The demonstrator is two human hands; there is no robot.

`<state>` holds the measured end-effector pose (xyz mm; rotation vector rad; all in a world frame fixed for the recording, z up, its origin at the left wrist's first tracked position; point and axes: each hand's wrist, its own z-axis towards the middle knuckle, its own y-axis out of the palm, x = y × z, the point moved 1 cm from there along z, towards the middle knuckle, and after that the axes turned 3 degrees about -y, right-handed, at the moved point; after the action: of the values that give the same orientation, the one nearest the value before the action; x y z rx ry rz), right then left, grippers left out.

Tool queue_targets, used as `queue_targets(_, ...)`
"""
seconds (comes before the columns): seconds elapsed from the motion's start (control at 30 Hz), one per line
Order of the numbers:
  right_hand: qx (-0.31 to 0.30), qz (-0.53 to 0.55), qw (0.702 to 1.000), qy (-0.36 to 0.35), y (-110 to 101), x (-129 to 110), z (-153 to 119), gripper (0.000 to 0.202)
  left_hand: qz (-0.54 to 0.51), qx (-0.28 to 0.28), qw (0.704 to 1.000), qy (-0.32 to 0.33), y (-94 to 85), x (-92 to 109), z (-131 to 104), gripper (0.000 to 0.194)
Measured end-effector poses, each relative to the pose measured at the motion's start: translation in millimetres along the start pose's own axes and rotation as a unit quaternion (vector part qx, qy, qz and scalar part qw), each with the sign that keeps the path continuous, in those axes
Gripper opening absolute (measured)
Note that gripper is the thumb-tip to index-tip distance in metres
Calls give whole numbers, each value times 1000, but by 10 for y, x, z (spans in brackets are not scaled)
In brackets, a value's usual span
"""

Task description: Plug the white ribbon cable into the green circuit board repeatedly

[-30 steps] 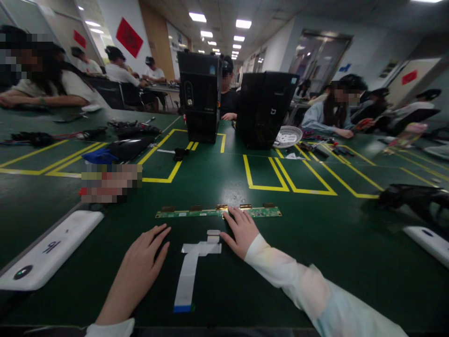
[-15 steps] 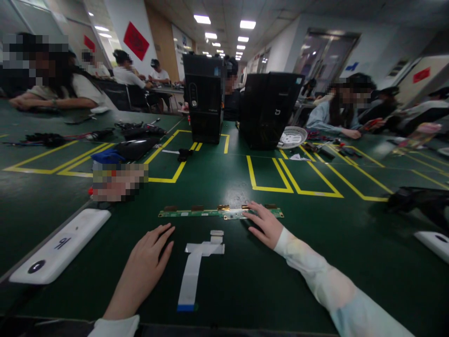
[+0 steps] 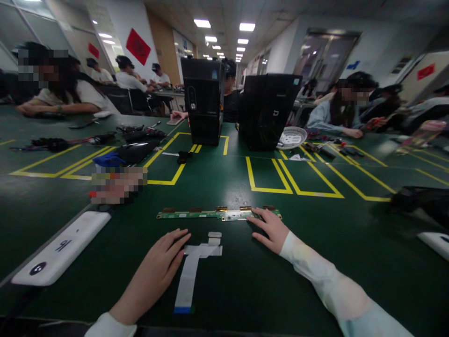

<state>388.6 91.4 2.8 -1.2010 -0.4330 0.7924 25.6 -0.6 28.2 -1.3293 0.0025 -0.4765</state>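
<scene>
A long, narrow green circuit board (image 3: 206, 214) lies crosswise on the green table ahead of me. My right hand (image 3: 270, 229) is open, its fingertips over the board's right part; whether they press on it I cannot tell. Closer to me lies a white flat ribbon cable (image 3: 187, 281), T-shaped, with a blue end and a connector at its top. My left hand (image 3: 157, 262) is open to the left of the cable, fingertips at the left tip of its crosspiece. Neither hand holds anything.
A white power bank-like device (image 3: 63, 245) lies at left. Two black computer towers (image 3: 205, 100) stand at the back, beside a white basket (image 3: 292, 136). Yellow tape (image 3: 271, 190) marks the table. Black bundled items (image 3: 126, 150) lie back left. People sit around.
My left hand has moved right and slightly down, up to the ribbon cable. My right hand has shifted slightly right and down, still open at the circuit board.
</scene>
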Motion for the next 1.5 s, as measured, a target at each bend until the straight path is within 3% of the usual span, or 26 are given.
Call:
queue_targets(0.2,-11,-12,1000,5,6,-114,36,50,-40,-86,990,103,-92,410,224,41)
queue_targets(0.37,-6,9,1000,-13,-50,-47,7,50,-91,-143,978,120,-50,560,360,43)
queue_targets(0.67,-10,13,1000,-15,-83,-7,-2,48,-59,-135,973,178,38,792,484,43)
queue_targets(0.8,-12,5,1000,-13,-43,-41,4,50,-5,-112,972,205,160,946,600,43)
queue_targets(0.93,-20,4,1000,-11,-36,-66,-5,51,-15,-93,976,197,297,1034,671,42)
queue_targets(1.07,-29,10,1000,-6,-61,-134,1,52,-27,-83,979,183,356,1058,681,45)
queue_targets(1.5,-41,14,999,8,-117,-168,13,51,-15,-93,981,169,313,1058,645,45)
